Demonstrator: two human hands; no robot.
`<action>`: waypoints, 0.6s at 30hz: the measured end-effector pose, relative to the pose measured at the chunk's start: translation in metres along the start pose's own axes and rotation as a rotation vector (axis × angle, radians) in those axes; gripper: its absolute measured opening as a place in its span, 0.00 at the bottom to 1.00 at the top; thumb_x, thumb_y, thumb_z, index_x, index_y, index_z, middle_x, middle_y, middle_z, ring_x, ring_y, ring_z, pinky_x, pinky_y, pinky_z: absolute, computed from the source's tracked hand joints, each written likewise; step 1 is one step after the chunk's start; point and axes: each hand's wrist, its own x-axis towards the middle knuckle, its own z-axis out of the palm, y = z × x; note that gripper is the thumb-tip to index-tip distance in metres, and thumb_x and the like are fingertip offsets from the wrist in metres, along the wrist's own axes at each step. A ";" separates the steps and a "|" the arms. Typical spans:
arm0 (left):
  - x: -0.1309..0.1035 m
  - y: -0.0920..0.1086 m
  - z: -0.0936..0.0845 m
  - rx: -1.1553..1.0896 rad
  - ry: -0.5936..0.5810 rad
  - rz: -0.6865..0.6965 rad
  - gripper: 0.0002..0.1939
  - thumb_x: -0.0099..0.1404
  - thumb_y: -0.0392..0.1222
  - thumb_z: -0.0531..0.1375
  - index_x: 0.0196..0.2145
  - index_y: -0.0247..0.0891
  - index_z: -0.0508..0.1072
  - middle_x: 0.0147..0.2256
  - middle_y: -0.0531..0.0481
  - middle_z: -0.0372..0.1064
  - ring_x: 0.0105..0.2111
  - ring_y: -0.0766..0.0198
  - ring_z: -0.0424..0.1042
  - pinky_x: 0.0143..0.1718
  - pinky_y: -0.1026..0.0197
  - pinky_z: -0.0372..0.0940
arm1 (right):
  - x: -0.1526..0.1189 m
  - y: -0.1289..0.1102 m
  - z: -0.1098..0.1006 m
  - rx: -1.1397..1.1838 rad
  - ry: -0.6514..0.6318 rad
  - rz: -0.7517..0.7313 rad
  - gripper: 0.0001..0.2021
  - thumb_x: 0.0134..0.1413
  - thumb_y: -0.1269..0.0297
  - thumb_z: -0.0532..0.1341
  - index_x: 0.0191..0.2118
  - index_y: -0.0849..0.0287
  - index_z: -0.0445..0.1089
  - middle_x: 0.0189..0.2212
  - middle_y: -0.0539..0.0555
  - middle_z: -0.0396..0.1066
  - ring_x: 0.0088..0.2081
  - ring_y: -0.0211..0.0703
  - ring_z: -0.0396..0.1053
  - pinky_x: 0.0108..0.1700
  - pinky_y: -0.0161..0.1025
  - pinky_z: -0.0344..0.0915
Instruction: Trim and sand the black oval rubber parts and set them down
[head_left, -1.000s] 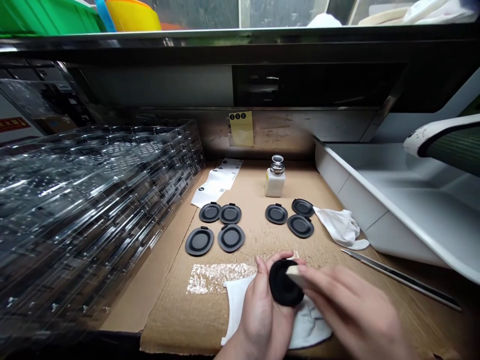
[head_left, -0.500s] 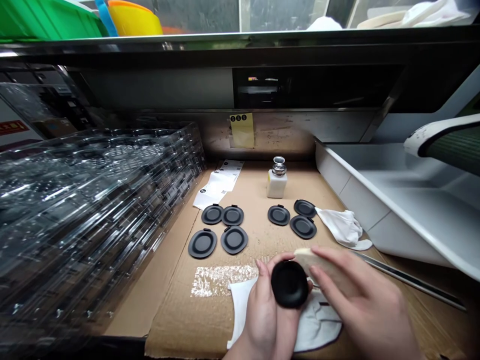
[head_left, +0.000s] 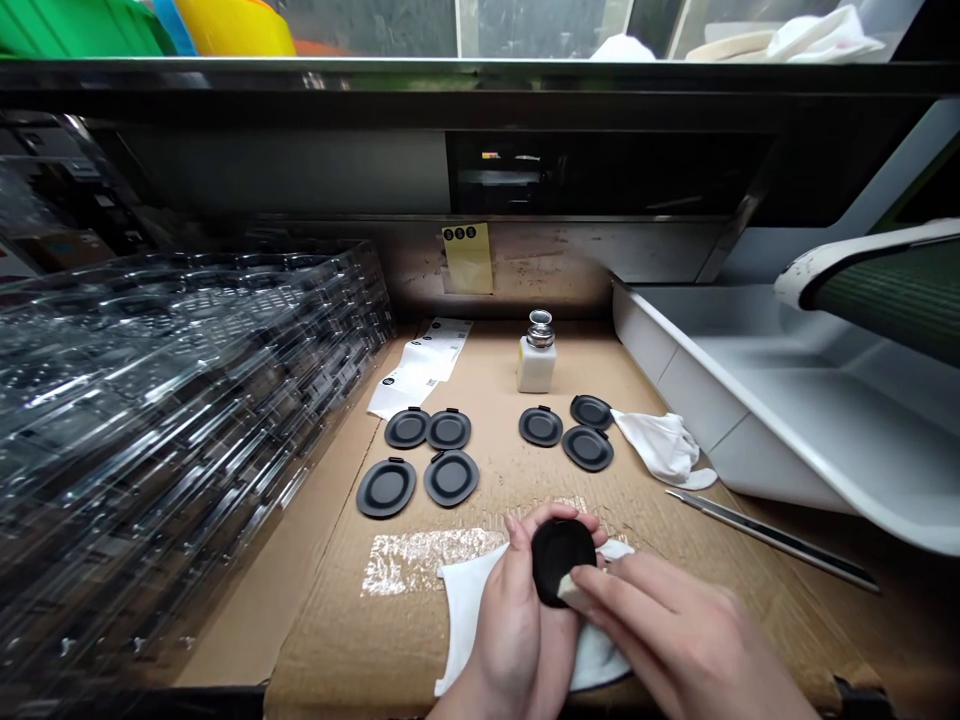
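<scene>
A round black part (head_left: 559,552) rests in my left hand (head_left: 517,625), its fingers curled round the far edge. My right hand (head_left: 667,620) pinches a small pale pad (head_left: 576,594) against the near right edge of that part. Under both hands lies a white cloth (head_left: 466,610) on the cardboard. Beyond them, several black discs with small tabs lie flat in two groups, one on the left (head_left: 387,487) and one on the right (head_left: 588,448). A white bottle with a metal top (head_left: 537,360) stands behind the discs.
Clear plastic trays (head_left: 225,400) are stacked at the left. White label sheets (head_left: 409,378) lie near them. At the right are a crumpled white cloth (head_left: 664,447), a thin metal strip (head_left: 772,538) and a large white bin (head_left: 780,400). A shelf edge (head_left: 465,75) crosses above.
My right hand has moved left and down, bringing the pale pad from beside the black part onto its near edge. The whole view has shifted slightly, with the scene moving left.
</scene>
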 end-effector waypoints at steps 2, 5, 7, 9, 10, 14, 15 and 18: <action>0.000 -0.001 0.000 0.004 -0.026 0.000 0.23 0.65 0.53 0.43 0.37 0.34 0.69 0.39 0.44 0.66 0.43 0.57 0.63 0.52 0.51 0.52 | -0.001 0.009 -0.011 -0.061 -0.024 -0.009 0.11 0.58 0.68 0.50 0.42 0.54 0.68 0.26 0.50 0.67 0.28 0.35 0.65 0.27 0.31 0.61; 0.000 -0.002 0.000 0.029 -0.058 0.032 0.23 0.65 0.53 0.42 0.37 0.35 0.69 0.39 0.44 0.65 0.44 0.57 0.63 0.53 0.50 0.51 | -0.003 0.018 -0.015 -0.080 0.039 -0.041 0.14 0.57 0.71 0.51 0.46 0.54 0.67 0.31 0.52 0.70 0.31 0.35 0.65 0.31 0.32 0.61; -0.001 -0.003 0.000 0.050 -0.065 0.048 0.23 0.65 0.52 0.41 0.38 0.35 0.69 0.40 0.43 0.65 0.45 0.57 0.62 0.53 0.50 0.51 | -0.007 0.017 -0.009 -0.082 0.072 -0.051 0.15 0.56 0.72 0.51 0.48 0.56 0.66 0.33 0.54 0.70 0.32 0.36 0.65 0.32 0.33 0.62; -0.001 -0.003 0.000 0.069 -0.051 0.057 0.23 0.65 0.52 0.42 0.38 0.35 0.69 0.40 0.44 0.65 0.46 0.57 0.61 0.53 0.51 0.51 | -0.012 0.011 0.001 -0.090 0.088 -0.057 0.16 0.55 0.73 0.52 0.48 0.58 0.66 0.32 0.54 0.70 0.32 0.38 0.65 0.32 0.34 0.62; -0.001 -0.004 -0.001 0.080 -0.040 0.063 0.22 0.65 0.52 0.42 0.38 0.35 0.69 0.40 0.44 0.65 0.46 0.57 0.61 0.53 0.52 0.51 | -0.014 0.007 0.007 -0.089 0.099 -0.057 0.16 0.54 0.74 0.52 0.48 0.59 0.66 0.31 0.54 0.70 0.31 0.38 0.65 0.31 0.34 0.62; -0.001 -0.004 -0.002 0.133 0.010 0.080 0.22 0.65 0.52 0.43 0.37 0.35 0.70 0.39 0.44 0.66 0.45 0.57 0.63 0.54 0.52 0.50 | -0.019 -0.009 0.023 -0.022 0.220 -0.062 0.15 0.52 0.77 0.53 0.46 0.65 0.66 0.24 0.54 0.68 0.26 0.37 0.64 0.28 0.33 0.62; -0.001 -0.004 -0.002 0.140 0.017 0.078 0.22 0.65 0.52 0.44 0.37 0.35 0.70 0.39 0.44 0.66 0.46 0.57 0.63 0.54 0.52 0.50 | -0.018 -0.011 0.024 -0.010 0.243 -0.062 0.15 0.51 0.78 0.53 0.45 0.65 0.67 0.23 0.54 0.67 0.26 0.37 0.64 0.27 0.33 0.62; -0.001 -0.003 -0.002 0.130 0.018 0.066 0.22 0.65 0.52 0.43 0.37 0.35 0.70 0.40 0.44 0.66 0.46 0.57 0.63 0.54 0.53 0.50 | -0.017 -0.010 0.022 0.003 0.232 -0.047 0.15 0.52 0.78 0.52 0.44 0.65 0.67 0.23 0.54 0.67 0.26 0.37 0.65 0.27 0.33 0.63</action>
